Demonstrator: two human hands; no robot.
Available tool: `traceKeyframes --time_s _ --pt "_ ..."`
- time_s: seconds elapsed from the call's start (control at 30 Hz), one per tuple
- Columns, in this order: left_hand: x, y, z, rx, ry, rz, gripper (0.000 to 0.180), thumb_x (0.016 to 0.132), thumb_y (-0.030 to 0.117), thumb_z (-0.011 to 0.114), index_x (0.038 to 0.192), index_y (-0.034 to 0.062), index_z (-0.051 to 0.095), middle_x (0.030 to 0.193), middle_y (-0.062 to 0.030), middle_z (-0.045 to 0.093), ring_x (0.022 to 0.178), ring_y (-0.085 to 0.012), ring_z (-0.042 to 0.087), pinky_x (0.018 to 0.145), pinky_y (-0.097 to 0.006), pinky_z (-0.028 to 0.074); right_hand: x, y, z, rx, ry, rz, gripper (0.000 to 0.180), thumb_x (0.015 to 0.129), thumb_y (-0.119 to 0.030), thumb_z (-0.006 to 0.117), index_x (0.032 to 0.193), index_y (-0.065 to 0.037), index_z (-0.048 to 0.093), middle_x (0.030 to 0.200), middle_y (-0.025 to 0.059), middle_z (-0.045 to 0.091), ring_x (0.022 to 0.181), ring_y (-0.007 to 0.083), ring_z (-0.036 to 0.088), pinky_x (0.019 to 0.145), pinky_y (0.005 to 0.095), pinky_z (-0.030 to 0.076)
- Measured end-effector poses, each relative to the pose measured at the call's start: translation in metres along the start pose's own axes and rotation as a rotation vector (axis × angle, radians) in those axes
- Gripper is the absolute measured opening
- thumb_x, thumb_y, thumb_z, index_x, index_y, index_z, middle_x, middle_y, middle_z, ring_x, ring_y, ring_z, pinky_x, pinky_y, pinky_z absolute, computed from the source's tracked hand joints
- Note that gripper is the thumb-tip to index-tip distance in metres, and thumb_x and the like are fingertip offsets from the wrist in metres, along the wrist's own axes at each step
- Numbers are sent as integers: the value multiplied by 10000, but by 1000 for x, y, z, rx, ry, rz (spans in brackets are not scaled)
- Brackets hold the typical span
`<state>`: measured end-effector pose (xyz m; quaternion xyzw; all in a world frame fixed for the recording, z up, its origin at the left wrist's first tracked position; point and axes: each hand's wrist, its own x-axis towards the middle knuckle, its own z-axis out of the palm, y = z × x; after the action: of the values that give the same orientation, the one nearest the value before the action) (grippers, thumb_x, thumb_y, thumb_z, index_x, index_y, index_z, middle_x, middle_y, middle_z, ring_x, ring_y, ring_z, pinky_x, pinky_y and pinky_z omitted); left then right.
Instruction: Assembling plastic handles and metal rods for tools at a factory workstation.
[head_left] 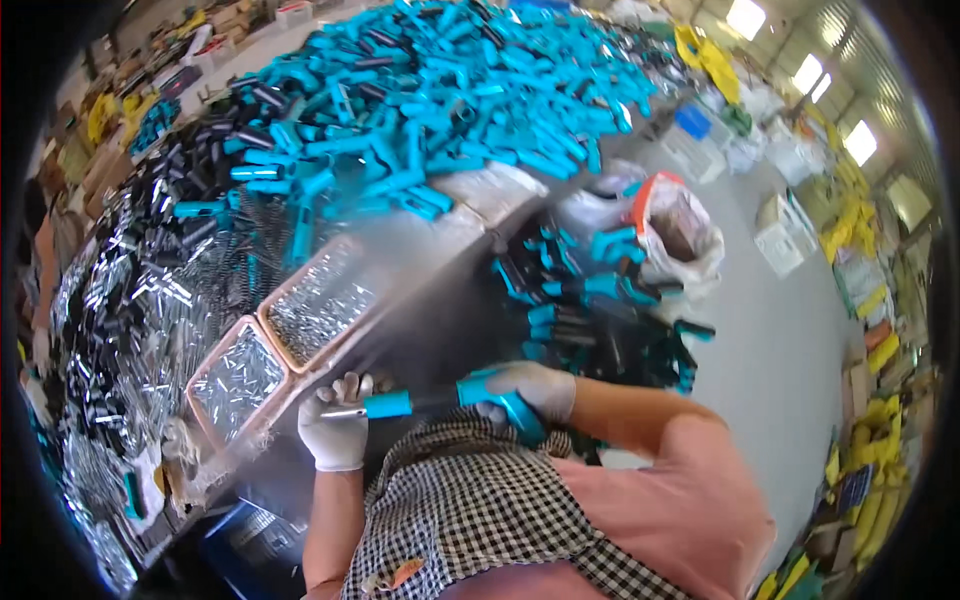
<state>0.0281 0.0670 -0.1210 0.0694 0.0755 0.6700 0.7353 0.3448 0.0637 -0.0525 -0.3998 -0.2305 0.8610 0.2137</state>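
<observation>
In front of my checked apron, my hands hold a teal-and-black tool with a curved handle [520, 417] and a teal sleeve [388, 404] on its front end. My right hand [535, 388], in a white glove, is closed round the handle end. At the other end, my gloved left hand [335, 430] pinches a thin metal rod [343, 413] that sticks out of the sleeve, its fingertips curled upward. The dark middle of the tool is blurred. Nearest the left hand stands a pink-rimmed tray [193, 388] of small metal pins.
A second pink-rimmed tray [262, 313] of metal parts adjoins the first. Beyond lies a large heap of teal handles [450, 90], with black parts [205, 155] and shiny metal pieces [125, 300] leftward. Teal-and-black tools [585, 325] are piled at right, beside a white sack [705, 255].
</observation>
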Motion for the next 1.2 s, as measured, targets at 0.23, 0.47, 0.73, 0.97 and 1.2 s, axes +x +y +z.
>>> traceKeyframes --time_s 0.23,0.47,0.73,0.97,1.2 --pt "46 -10 113 618 -611 43 600 906 548 557 1247 56 587 1132 -227 626 1156 -391 578 1099 -574 365 -23 16 -16 -89 39 -167 323 931 -246 606 1078 40 633 835 118 674 634 175 645 579 323 545" --pt "35 -29 84 1414 -499 -29 1018 860 728 575 1493 -39 360 1274 -178 577 1200 -288 554 1069 -434 397 -265 -70 -24 -1006 772 -704 582 527 -4 699 1109 17 694 889 84 712 770 186 683 678 307 550" --pt "23 -35 48 1801 -242 -272 380 937 119 640 1267 -58 574 1107 -126 671 1027 -211 641 940 -336 503 -286 -66 -66 -1493 1285 74 409 702 -209 713 1086 -70 725 902 190 719 793 329 708 739 414 554" --pt "16 -58 47 1973 -357 -244 367 859 129 687 1176 -47 634 1074 -198 693 1007 -290 679 905 -369 524 -120 13 -246 -1350 1244 439 355 829 -200 596 1104 -7 712 1115 257 691 1096 392 660 953 450 530" --pt "-31 -6 46 2391 -295 -126 372 817 161 716 1130 -29 653 1058 -207 695 1011 -345 666 913 -407 522 -78 14 -252 -1430 1193 407 448 924 -358 581 1242 -54 667 1272 195 652 1208 384 607 979 460 510"
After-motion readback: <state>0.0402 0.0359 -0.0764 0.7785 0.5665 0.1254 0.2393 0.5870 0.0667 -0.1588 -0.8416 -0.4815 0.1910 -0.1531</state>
